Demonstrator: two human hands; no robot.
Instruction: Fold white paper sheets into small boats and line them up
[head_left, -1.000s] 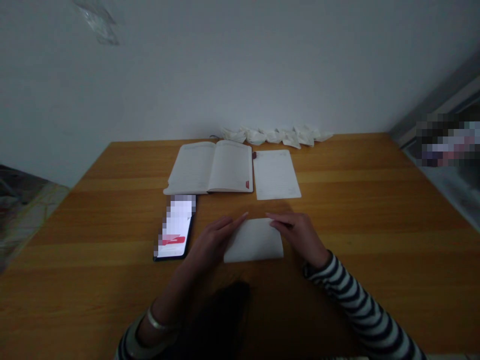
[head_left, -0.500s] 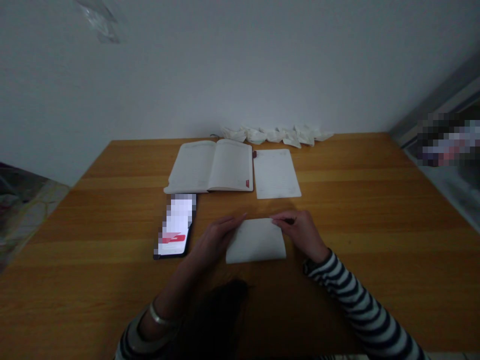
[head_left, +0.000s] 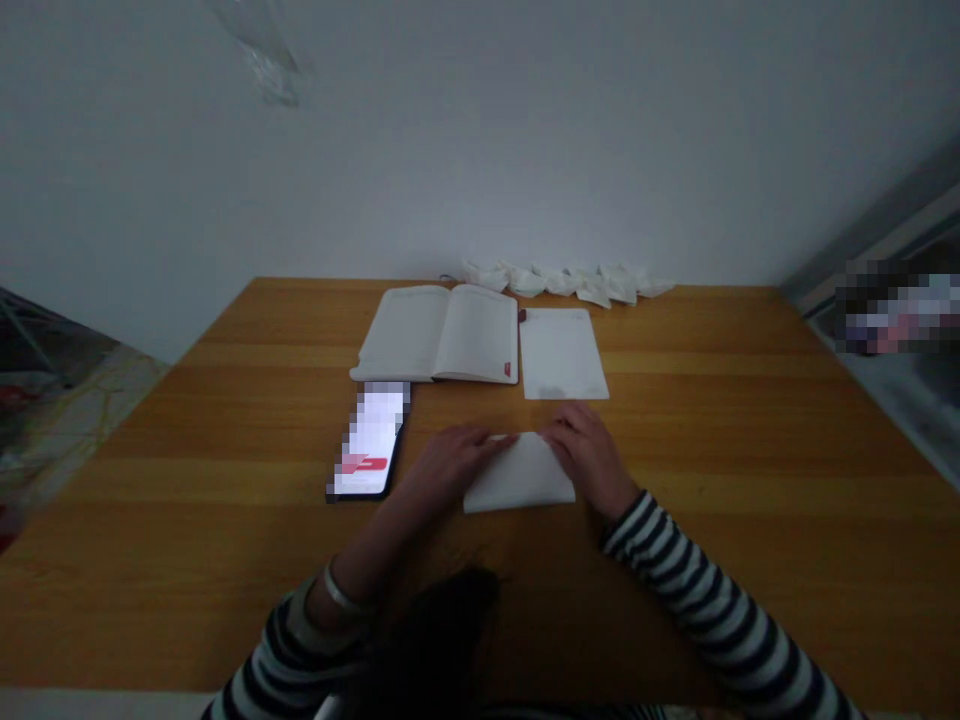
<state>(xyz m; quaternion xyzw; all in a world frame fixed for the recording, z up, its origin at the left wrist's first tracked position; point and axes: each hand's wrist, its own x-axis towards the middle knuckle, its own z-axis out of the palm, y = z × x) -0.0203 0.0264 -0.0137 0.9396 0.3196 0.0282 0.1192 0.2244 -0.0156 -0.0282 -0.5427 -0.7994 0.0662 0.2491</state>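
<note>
**Paper sheet [head_left: 521, 475], wider than deep, on the near half of the wooden table [head_left: 750, 410]**

Smartphone [head_left: 369, 435]: face up, screen lit, lying left of your work; likely put there so that you can glance at it without lifting your head. Its far end lies at the notebook's near edge; contact cannot be told.

Open notebook [head_left: 478, 335]: spread flat beyond the phone, probably pushed back to leave you working room.

Left hand [head_left: 450, 462]: laid over the sheet's far left corner, your fingers close together and stretched along it. It seems to press the paper down so that it does not slide.

Paper sheet: directly before you, between and partly under both hands; perhaps folded, though the layers cannot be told apart.

Crumpled white pieces [head_left: 551, 280]: lined up along the wall, apparently kept out of your reach area.

Loose page [head_left: 565, 350]: flat, just right of the notebook and apart from your sheet.

Right hand [head_left: 592, 460]: at the sheet's far right corner, fingers bent and gathered narrowly; whether you pinch or merely press cannot be told. It appears to steady the side opposite your left.
</note>
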